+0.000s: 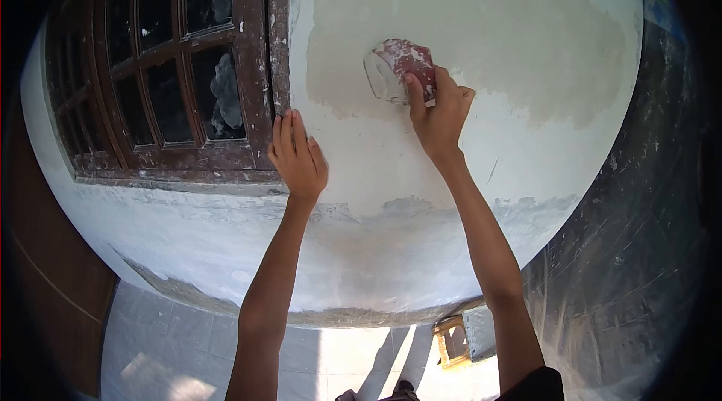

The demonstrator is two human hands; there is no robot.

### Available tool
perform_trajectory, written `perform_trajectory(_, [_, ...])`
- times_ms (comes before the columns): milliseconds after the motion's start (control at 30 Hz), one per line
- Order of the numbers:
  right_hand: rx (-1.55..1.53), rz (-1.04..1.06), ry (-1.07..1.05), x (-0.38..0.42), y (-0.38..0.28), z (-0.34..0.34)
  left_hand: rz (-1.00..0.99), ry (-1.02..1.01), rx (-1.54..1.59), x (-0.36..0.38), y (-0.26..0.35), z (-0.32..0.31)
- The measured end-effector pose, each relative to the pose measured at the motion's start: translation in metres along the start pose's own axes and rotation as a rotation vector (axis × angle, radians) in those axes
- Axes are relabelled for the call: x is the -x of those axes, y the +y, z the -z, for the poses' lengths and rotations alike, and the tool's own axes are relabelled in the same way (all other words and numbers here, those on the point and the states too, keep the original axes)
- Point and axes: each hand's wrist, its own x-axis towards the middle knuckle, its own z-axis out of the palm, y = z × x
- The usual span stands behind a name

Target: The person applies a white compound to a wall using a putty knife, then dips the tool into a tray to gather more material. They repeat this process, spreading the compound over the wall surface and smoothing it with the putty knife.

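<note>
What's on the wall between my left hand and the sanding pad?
Only bare plastered wall, the head view shows: the left hand lies flat by the window frame; the right hand presses the sanding pad.

**Both arms raised, hands at differing heights**

Left hand (298, 157): fingers straight and held together, pointing upward, palm turned away from the camera and laid flat; wrist in line with the forearm; the bare left arm rises almost vertically from the lower edge of the view. Right hand (438, 111): set higher than the left, fingers curled in a grip, index finger stretched upward, wrist slightly bent; the bare right arm slants up and inward from the lower right; the two hands are well apart.
</note>
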Motion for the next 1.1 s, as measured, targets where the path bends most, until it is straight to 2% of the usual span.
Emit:
perform_trajectory(33, [0.065,-0.066,0.083,-0.007,0.007,0.011,0.006,0.0,0.002,0.001,0.0,0.001])
perform_trajectory(100, [0.081,-0.399,0.166,-0.019,0.017,0.03,0.004,-0.01,-0.009,0.001,0.0,0.0])
perform_trajectory(167, [-0.043,-0.515,0.352,-0.024,0.015,0.037,0.012,-0.015,-0.017,0.003,0.002,0.002])
perform_trajectory(200, [-0.043,-0.511,0.35,-0.027,0.006,0.039,0.004,-0.003,-0.01,0.003,0.002,0.002])
perform_trajectory(267, [-0.338,-0.513,0.291,-0.027,-0.022,0.035,-0.003,0.019,-0.006,0.0,0.002,0.0])
perform_trajectory(300, [-0.406,-0.486,0.147,-0.023,-0.029,0.029,-0.003,0.017,-0.006,0.0,0.002,0.0])
perform_trajectory(333, [-0.345,-0.273,0.071,-0.019,-0.03,0.015,-0.006,0.012,-0.004,0.001,0.002,0.001])
perform_trajectory(367, [-0.309,-0.183,-0.048,-0.012,-0.031,0.006,-0.008,0.01,-0.002,0.0,0.001,0.001])
perform_trajectory(433, [-0.125,0.067,-0.113,-0.002,-0.03,-0.007,-0.003,0.008,-0.014,0.001,0.001,0.002])
perform_trajectory(533, [-0.017,0.04,-0.068,-0.008,0.0,0.0,-0.005,0.006,-0.018,0.001,0.0,0.001])
perform_trajectory(633, [-0.029,-0.277,0.045,-0.025,0.031,0.028,-0.01,0.011,-0.019,0.002,-0.001,-0.001])
perform_trajectory(667, [0.036,-0.292,0.16,-0.027,0.036,0.034,-0.008,0.013,-0.019,0.001,-0.001,-0.001])
perform_trajectory(700, [0.037,-0.29,0.156,-0.028,0.029,0.039,0.002,0.009,-0.007,0.001,0.0,-0.001])
perform_trajectory(767, [-0.14,-0.465,0.243,-0.03,0.013,0.045,0.012,0.004,0.0,0.003,0.001,0.001])
perform_trajectory(800, [-0.21,-0.329,0.335,-0.027,0.016,0.035,-0.007,-0.008,-0.034,0.002,0.001,0.002])
perform_trajectory(833, [-0.215,-0.331,0.336,-0.028,0.004,0.031,-0.026,-0.025,-0.067,0.002,0.0,0.002])
perform_trajectory(900, [-0.524,-0.393,0.11,-0.024,-0.025,0.019,-0.019,-0.039,-0.074,0.002,-0.001,0.003])
perform_trajectory(967, [-0.421,-0.215,-0.137,-0.015,-0.033,-0.001,-0.011,-0.054,-0.073,0.003,0.001,0.003])
perform_trajectory(1000, [-0.416,-0.218,-0.138,-0.013,-0.033,-0.006,-0.008,-0.049,-0.07,0.002,0.001,0.004])
perform_trajectory(1067, [-0.042,0.127,-0.119,-0.014,-0.031,-0.015,-0.013,-0.04,-0.066,0.001,0.001,0.003])
perform_trajectory(1100, [-0.043,0.129,-0.115,-0.019,-0.025,-0.014,-0.005,-0.016,-0.038,0.003,0.0,0.0])
